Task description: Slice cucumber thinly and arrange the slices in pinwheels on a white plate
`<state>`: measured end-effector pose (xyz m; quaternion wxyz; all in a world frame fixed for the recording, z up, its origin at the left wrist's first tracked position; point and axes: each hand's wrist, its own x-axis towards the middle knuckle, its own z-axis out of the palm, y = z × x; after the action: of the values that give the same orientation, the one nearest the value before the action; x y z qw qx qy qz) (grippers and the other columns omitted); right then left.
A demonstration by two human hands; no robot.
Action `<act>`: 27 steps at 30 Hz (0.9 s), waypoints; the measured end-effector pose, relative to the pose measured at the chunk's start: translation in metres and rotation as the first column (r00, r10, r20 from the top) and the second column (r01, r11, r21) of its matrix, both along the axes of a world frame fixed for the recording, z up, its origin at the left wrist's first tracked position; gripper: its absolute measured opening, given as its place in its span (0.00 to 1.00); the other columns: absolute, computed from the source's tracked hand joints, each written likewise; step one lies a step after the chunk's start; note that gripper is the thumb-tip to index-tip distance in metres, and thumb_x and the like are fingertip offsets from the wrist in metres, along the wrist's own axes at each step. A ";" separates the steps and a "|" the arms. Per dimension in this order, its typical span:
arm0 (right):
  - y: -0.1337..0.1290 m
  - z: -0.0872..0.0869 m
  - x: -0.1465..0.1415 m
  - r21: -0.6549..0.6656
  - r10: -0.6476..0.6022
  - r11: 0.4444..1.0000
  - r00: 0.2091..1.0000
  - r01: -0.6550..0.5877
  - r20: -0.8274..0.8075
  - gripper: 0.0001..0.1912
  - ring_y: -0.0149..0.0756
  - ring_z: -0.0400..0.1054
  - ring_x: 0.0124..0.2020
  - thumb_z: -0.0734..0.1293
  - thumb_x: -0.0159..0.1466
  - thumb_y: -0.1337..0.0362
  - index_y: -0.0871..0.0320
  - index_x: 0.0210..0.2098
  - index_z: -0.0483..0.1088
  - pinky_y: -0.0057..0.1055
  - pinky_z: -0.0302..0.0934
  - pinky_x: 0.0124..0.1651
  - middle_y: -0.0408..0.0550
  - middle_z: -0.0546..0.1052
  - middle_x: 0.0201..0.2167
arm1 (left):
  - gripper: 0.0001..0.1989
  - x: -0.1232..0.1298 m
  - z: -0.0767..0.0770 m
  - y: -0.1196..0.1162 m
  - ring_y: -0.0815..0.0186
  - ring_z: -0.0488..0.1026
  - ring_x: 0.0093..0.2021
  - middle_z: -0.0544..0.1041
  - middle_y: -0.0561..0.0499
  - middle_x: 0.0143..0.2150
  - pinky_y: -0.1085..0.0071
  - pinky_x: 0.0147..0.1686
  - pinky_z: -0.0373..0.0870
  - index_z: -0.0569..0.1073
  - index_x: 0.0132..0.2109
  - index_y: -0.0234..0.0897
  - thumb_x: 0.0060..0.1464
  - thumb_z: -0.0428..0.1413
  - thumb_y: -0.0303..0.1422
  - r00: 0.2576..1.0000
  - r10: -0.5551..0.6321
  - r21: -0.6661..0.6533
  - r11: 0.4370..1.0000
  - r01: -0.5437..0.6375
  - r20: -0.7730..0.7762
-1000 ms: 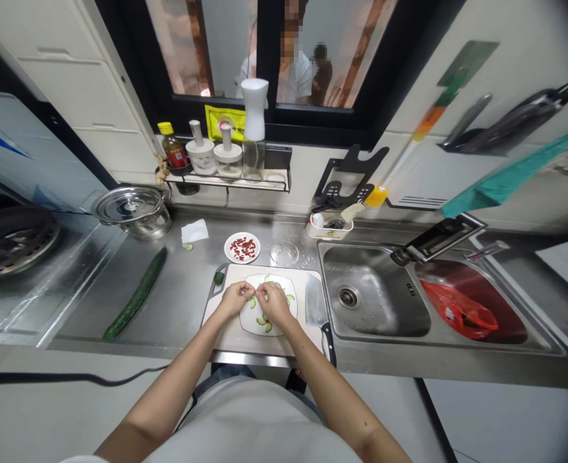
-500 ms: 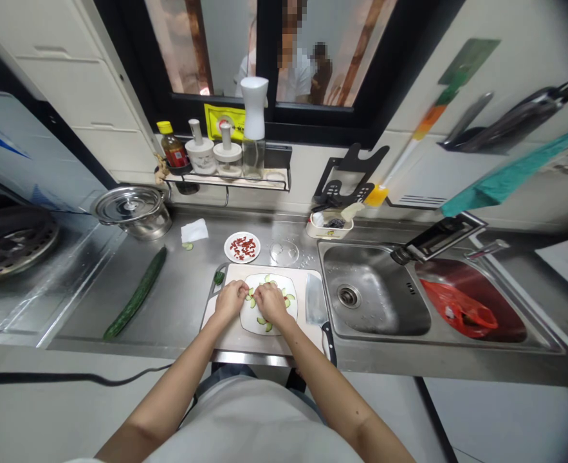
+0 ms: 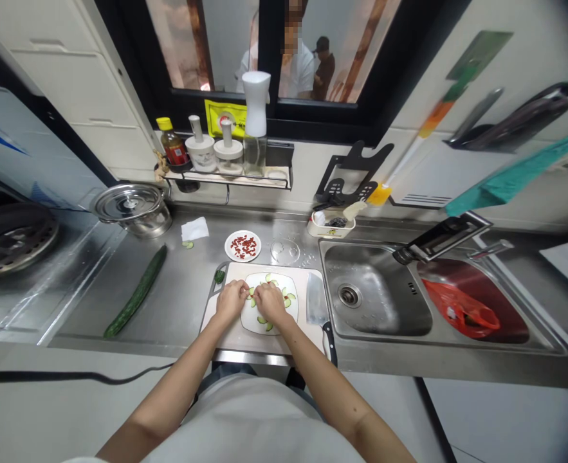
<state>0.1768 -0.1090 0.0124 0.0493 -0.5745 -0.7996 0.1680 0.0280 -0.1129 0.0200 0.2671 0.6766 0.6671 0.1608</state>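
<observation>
Both hands are over a white plate [image 3: 284,318] that lies on a cutting board [image 3: 226,341]. My left hand [image 3: 231,298] is closed in a pinch at the plate's left side, beside small cucumber slices [image 3: 263,321]. My right hand [image 3: 270,301] is closed too, fingertips down near the plate's middle; whatever either hand pinches is too small to make out. Slices and small red bits [image 3: 287,298] lie on the plate in clusters. A cleaver [image 3: 317,302] rests at the board's right edge. A cucumber end [image 3: 219,276] sits at its upper left.
Behind the board stands a small plate of chopped red pieces [image 3: 243,246]. A whole cucumber [image 3: 136,291] lies to the left, near a lidded steel pot [image 3: 136,209] and a white tissue [image 3: 195,229]. On the right is a double sink [image 3: 375,296] with a red bag [image 3: 462,312].
The view has shifted very slightly. My hands stay in nearly the same place over the plate, still pinched.
</observation>
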 end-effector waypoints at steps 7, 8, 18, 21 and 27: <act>0.000 0.002 -0.001 -0.004 0.012 1.000 0.999 -0.012 0.037 0.13 0.40 0.62 0.40 0.57 0.67 0.64 0.58 0.34 0.72 0.33 0.47 0.39 0.53 0.75 0.37 | 0.05 0.007 -0.005 -0.002 0.63 0.70 0.38 0.74 0.49 0.36 0.71 0.37 0.60 0.74 0.38 0.40 0.54 0.54 0.31 0.999 -0.010 -0.020 1.000 0.010 -0.031; 0.000 0.002 -0.001 -0.008 0.014 1.000 0.999 -0.013 0.039 0.13 0.40 0.62 0.40 0.57 0.67 0.64 0.58 0.34 0.72 0.33 0.47 0.39 0.53 0.75 0.37 | 0.05 0.007 -0.006 -0.002 0.63 0.70 0.39 0.74 0.49 0.37 0.71 0.37 0.60 0.73 0.38 0.40 0.55 0.54 0.31 0.999 -0.008 -0.017 1.000 0.008 -0.036; 0.003 -0.003 -0.001 -0.031 0.013 0.999 0.999 -0.011 0.051 0.13 0.39 0.62 0.42 0.57 0.67 0.63 0.59 0.36 0.72 0.32 0.48 0.41 0.52 0.74 0.38 | 0.04 0.009 -0.007 -0.001 0.65 0.69 0.40 0.73 0.50 0.38 0.72 0.38 0.60 0.73 0.38 0.39 0.54 0.55 0.32 0.995 0.002 -0.044 0.999 -0.007 -0.098; 0.003 -0.002 0.001 -0.021 0.003 1.000 0.999 -0.002 0.042 0.12 0.39 0.62 0.42 0.58 0.67 0.63 0.59 0.35 0.71 0.31 0.48 0.41 0.52 0.74 0.38 | 0.04 0.009 -0.006 -0.002 0.65 0.70 0.40 0.74 0.50 0.38 0.72 0.38 0.60 0.73 0.38 0.39 0.54 0.55 0.32 0.996 0.003 -0.038 0.999 -0.006 -0.089; 0.003 0.006 0.005 -0.036 -0.066 0.997 0.998 0.066 0.015 0.12 0.38 0.62 0.42 0.57 0.67 0.63 0.58 0.36 0.71 0.30 0.48 0.40 0.51 0.74 0.37 | 0.06 0.004 -0.004 0.002 0.65 0.70 0.39 0.75 0.50 0.37 0.73 0.37 0.60 0.74 0.38 0.39 0.55 0.53 0.30 0.999 0.032 -0.028 0.999 -0.033 -0.032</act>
<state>0.1820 -0.1063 0.0186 0.0388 -0.6025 -0.7773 0.1767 0.0315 -0.1106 0.0158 0.2636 0.6642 0.6843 0.1451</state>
